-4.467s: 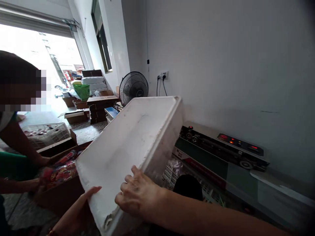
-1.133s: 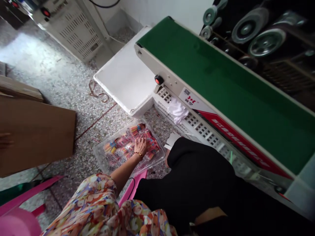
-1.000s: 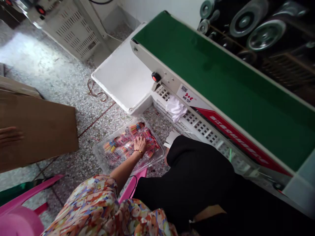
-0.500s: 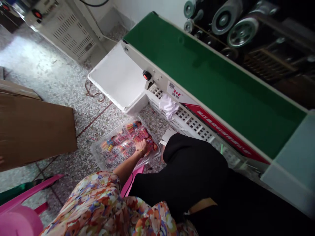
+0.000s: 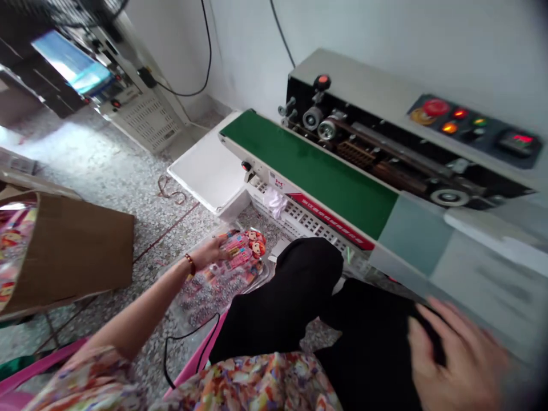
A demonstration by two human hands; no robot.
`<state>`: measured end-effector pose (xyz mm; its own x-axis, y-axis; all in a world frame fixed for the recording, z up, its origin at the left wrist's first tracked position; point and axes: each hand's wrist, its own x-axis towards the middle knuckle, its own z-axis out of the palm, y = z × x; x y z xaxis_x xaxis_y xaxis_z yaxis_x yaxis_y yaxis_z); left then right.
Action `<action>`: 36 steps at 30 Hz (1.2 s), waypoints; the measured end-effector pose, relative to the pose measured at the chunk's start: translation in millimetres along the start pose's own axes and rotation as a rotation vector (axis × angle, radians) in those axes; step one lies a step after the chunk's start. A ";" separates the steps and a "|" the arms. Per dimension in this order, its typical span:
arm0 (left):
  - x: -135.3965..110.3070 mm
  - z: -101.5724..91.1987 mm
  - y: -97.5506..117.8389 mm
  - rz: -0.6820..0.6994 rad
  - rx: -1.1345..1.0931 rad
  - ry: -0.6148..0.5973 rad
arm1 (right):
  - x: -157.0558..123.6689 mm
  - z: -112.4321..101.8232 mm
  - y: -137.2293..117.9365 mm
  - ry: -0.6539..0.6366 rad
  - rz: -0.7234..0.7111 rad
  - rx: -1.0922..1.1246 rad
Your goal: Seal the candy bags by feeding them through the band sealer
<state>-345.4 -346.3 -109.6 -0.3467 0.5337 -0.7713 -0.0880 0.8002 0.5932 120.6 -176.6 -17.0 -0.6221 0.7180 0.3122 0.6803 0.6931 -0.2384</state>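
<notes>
My left hand [image 5: 209, 252], with a bead bracelet on the wrist, is closed on a bunch of colourful packets [image 5: 245, 249] and holds them just above a clear plastic tray [image 5: 201, 297] of more packets on the floor. My right hand [image 5: 458, 357] is blurred at the lower right, fingers spread, resting on my black trouser leg [image 5: 299, 297] beside the machine's edge. It holds nothing.
A band sealing machine with a green conveyor belt [image 5: 312, 171] and a lit control panel [image 5: 471, 123] runs along the wall. A white foam tray [image 5: 205, 171] lies at the belt's end. A cardboard box [image 5: 72, 251] of packets stands left. A pink stool [image 5: 199, 357] is under me.
My left hand has lifted a bunch of packets out of the clear tray. My view has risen toward the machine, and my right hand has come into view.
</notes>
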 end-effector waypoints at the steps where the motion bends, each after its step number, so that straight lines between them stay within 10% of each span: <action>1: -13.0 -1.1 26.9 0.093 0.160 -0.105 | 21.6 -3.2 -17.9 0.010 -0.068 0.121; 6: -79.7 38.6 161.2 0.658 1.014 -0.169 | 109.4 -7.4 -66.6 -0.125 -0.076 0.744; 12: -156.3 111.5 263.0 1.228 1.391 -0.165 | 117.1 -19.1 0.7 -0.323 0.328 1.322; 19: -186.7 236.6 305.9 2.079 1.537 -0.250 | 71.1 -51.8 48.3 -0.709 0.369 1.857; 23: -137.3 294.9 307.7 2.373 1.382 -0.171 | 47.8 -67.0 75.8 -0.342 0.589 1.824; 32: -37.4 398.1 310.6 1.970 1.212 0.277 | 46.0 -54.8 145.7 0.504 0.827 1.169; 36: -23.7 404.1 298.2 1.650 1.204 0.322 | 52.7 -43.9 154.4 0.326 0.952 0.470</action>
<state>14.0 -9.8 -7.6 0.4308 0.8315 0.3507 0.8850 -0.4652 0.0160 209.9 -34.6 2.9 0.2547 0.9667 0.0267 0.5687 -0.1274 -0.8126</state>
